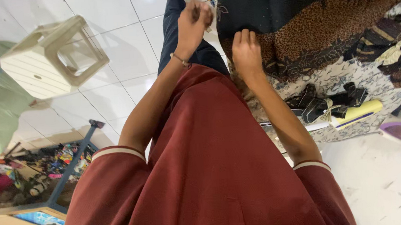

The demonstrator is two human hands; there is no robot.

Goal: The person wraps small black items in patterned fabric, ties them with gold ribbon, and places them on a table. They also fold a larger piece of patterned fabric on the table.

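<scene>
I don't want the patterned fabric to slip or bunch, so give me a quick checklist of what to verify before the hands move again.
1. Left hand has a grip on the fabric edge: cannot tell, fist closed, contact hidden.
2. Right hand on the dark patterned fabric: ok, lying flat on it.
3. Both hands close together: ok.
4. Fabric lying smooth near the hands: cannot tell.
5. Plastic stool clear of the arms: ok, off to the side.

Matt patterned cloth [306, 22], glossy floor tiles [111, 20], plastic stool [51, 59]
</scene>
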